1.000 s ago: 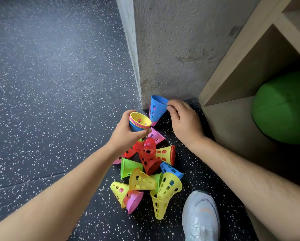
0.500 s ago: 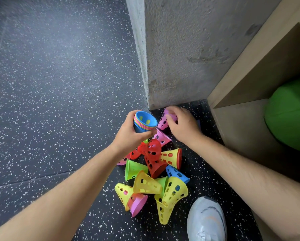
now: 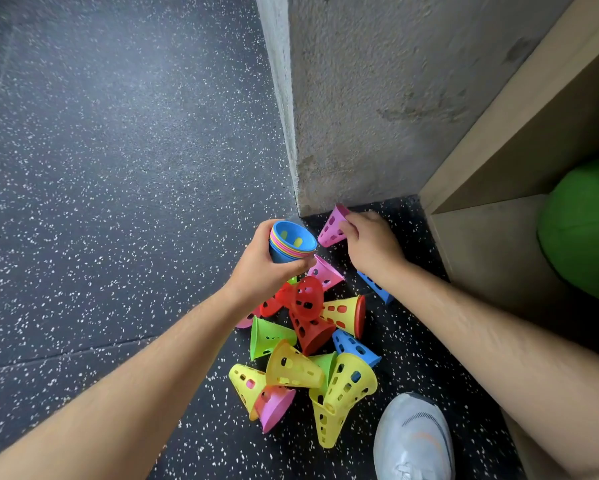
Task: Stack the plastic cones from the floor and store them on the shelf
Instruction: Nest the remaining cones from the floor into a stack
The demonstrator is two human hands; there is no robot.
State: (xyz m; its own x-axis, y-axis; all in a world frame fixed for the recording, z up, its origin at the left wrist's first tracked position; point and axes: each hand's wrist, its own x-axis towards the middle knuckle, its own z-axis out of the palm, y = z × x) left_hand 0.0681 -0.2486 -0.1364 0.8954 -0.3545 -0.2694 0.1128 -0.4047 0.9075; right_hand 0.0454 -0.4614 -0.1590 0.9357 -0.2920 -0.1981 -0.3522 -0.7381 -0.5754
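Fingers of the right hand [image 3: 371,244] curl onto a pink perforated plastic cone [image 3: 330,231] lying at the foot of a grey concrete pillar [image 3: 395,81]. The left hand [image 3: 261,271] wraps round a nested stack of coloured plastic cones [image 3: 291,242], mouth up, a blue one innermost. Gathering looks well short of done: a loose heap of red, yellow, green, pink and blue cones [image 3: 308,344] lies on the black speckled rubber floor [image 3: 118,168] just below. The pink cone probably must be lifted, tip turned down and dropped squarely into the stack (a skewed entry could jam). The pale wooden shelf [image 3: 499,133] waits at right.
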